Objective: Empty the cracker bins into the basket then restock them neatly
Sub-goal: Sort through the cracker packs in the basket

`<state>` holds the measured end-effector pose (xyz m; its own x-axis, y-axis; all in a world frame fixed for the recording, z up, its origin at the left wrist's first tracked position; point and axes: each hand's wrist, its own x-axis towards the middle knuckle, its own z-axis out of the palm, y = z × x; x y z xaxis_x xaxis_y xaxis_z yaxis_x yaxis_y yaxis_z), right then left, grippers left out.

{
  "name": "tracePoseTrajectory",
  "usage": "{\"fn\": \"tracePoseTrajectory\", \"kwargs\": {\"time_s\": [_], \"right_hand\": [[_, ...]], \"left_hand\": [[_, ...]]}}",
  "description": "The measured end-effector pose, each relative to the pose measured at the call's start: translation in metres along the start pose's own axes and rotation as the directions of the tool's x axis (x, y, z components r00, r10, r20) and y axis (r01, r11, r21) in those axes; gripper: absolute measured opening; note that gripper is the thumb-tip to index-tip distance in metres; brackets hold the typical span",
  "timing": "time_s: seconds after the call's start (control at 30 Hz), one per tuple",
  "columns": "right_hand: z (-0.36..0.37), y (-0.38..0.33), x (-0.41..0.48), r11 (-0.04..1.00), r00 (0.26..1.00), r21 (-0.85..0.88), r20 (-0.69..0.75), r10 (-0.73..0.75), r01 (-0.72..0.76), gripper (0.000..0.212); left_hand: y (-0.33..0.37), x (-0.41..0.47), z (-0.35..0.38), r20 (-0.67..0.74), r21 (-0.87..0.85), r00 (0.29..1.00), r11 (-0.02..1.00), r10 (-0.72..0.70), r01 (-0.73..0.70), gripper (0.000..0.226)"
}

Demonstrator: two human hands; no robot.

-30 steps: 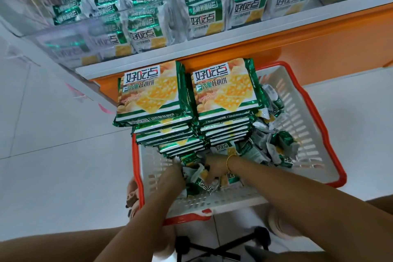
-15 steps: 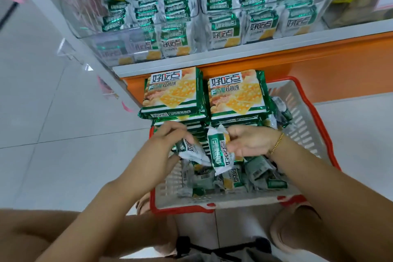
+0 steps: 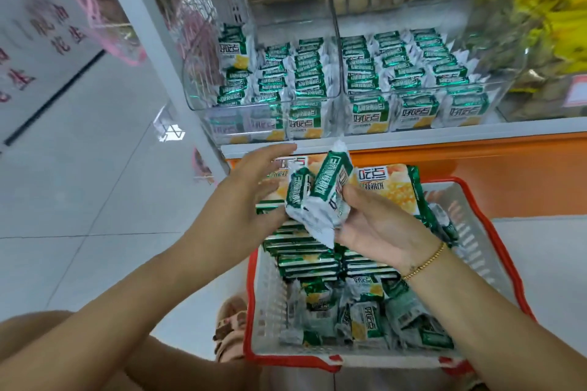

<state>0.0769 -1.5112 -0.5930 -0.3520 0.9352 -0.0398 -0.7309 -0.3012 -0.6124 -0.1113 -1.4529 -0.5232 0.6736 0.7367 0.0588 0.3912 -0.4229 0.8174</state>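
Person crouches at the shelf, both hands raised over the basket (image 3: 287,359) in centre frame. Right hand (image 3: 376,227) is palm up, thumb and fingers wrapped round two small cracker packets (image 3: 320,197). Left hand (image 3: 254,189) has its fingers straight and spread, palm flat against the left packet, not gripping.

Packets held side by side, green and white. Long axis near upright, tilted: top crimped ends point to upper right of frame, toward the shelf edge (image 3: 413,136); bottom ends point down at the basket. Printed green side edges face the camera.

Basket is white with a red rim, on the floor, lower centre-right. Far end holds two stacks of large cracker packs (image 3: 305,259), lying flat. Near end holds loose small packets (image 3: 365,322), jumbled every way.

Clear bins (image 3: 341,73) sit on the shelf, upper centre, packed with rows of the same packets standing on edge, front row face out. Gold bracelet (image 3: 425,260) on the right wrist. Sandalled foot (image 3: 228,320) just left of the basket.
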Motion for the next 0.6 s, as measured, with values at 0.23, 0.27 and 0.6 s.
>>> {"fn": "tracePoseTrajectory", "kwargs": {"time_s": [0.23,0.27,0.6], "right_hand": [[0.018,-0.025,0.000,0.919,0.925,-0.382,-0.306,-0.225,0.097,0.061],[0.021,-0.027,0.001,0.895,0.912,-0.435,-0.318,-0.258,0.101,0.055],[0.047,-0.054,0.044,0.618,0.749,-0.778,-0.339,-0.569,0.117,0.072]], "left_hand": [[0.010,0.024,-0.015,0.389,-0.581,0.848,0.618,-0.361,0.530,0.036],[0.009,0.026,-0.013,0.382,-0.554,0.864,0.667,-0.329,0.499,0.040],[-0.001,0.062,-0.030,0.120,-0.443,0.963,0.856,-0.240,0.268,0.052]]}}
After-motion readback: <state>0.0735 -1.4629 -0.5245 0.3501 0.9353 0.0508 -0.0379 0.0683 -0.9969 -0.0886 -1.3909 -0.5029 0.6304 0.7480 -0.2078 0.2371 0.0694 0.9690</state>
